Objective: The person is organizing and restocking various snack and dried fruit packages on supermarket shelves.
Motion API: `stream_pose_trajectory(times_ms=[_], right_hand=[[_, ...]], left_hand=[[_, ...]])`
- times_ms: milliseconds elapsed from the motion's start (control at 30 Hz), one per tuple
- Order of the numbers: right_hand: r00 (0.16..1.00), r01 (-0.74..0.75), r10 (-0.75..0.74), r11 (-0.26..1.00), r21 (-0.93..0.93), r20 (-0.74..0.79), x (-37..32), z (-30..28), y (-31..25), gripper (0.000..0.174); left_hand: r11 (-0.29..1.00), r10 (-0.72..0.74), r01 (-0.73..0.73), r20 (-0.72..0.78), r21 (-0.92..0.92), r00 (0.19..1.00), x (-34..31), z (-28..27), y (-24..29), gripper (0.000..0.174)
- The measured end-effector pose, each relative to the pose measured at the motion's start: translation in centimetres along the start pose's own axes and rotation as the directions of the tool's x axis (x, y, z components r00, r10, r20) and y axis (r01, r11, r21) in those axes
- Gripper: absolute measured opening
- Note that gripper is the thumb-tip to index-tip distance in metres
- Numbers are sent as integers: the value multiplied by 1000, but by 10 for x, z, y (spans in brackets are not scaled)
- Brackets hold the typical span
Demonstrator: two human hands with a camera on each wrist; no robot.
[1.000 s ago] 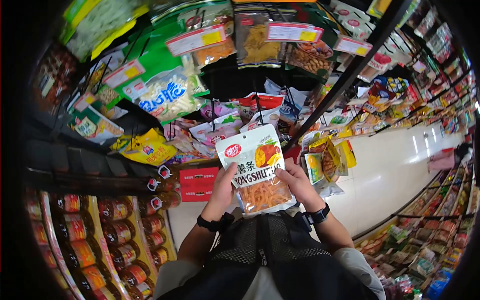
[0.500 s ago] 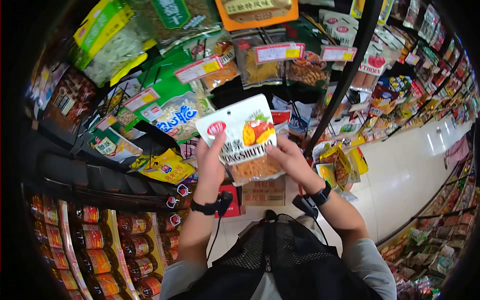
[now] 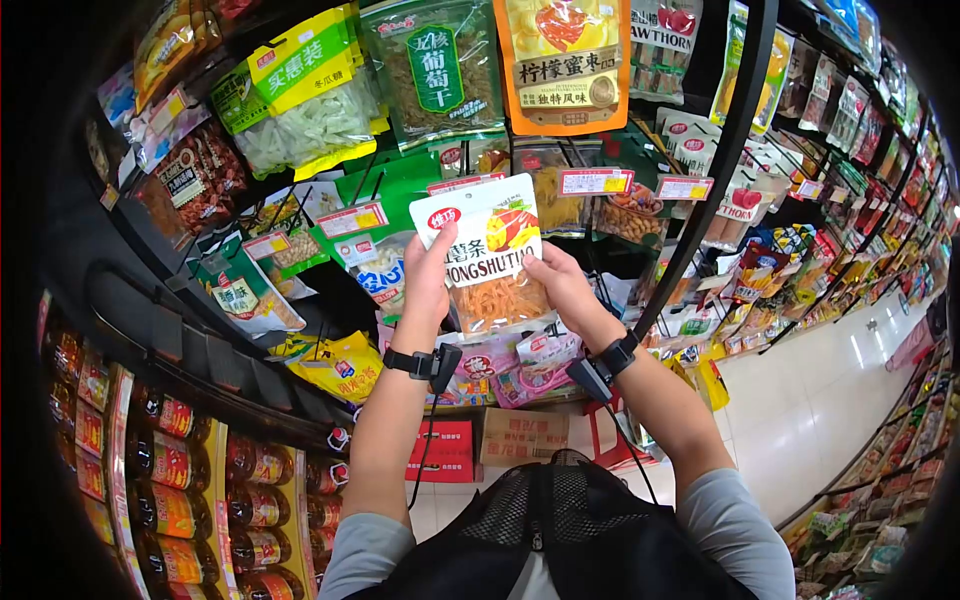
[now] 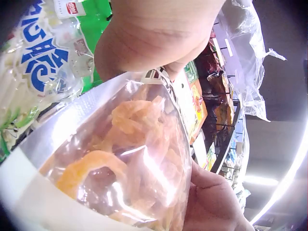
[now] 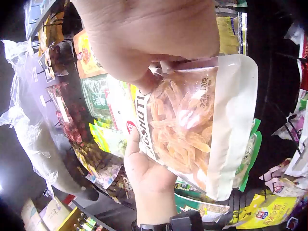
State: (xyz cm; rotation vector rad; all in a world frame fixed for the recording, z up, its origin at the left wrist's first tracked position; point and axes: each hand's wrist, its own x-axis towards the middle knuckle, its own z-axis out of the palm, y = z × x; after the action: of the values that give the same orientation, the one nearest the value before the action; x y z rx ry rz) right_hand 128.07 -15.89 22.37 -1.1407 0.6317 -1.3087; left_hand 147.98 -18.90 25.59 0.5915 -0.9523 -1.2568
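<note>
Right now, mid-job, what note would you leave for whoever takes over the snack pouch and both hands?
Left hand: grips the snack pouch by its left edge.
Right hand: holds its right edge.
Pouch: upright, printed face toward the wearer, raised before the hanging bags.
Done: pouch in hand, not hung up.
Left: probably hanging it among them; not yet done.

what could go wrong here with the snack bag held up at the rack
The snack bag is held only at its side edges by the left hand and right hand, so it might slip. It sits close to a price tag and hanging packets, which it could knock loose.
</note>
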Motion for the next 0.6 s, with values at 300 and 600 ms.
stream_pose_trajectory(times_ms=[300,600], right_hand=[[996,-78,78,997,15,-34,-7,-15,20,28],[999,3,-7,995,-97,-49,9,-23,21,28]], left_hand=[[999,-35,35,23,20,999,-2,-11,-28,27],[999,43,-45,69,22,997,12,-14,-31,27]])
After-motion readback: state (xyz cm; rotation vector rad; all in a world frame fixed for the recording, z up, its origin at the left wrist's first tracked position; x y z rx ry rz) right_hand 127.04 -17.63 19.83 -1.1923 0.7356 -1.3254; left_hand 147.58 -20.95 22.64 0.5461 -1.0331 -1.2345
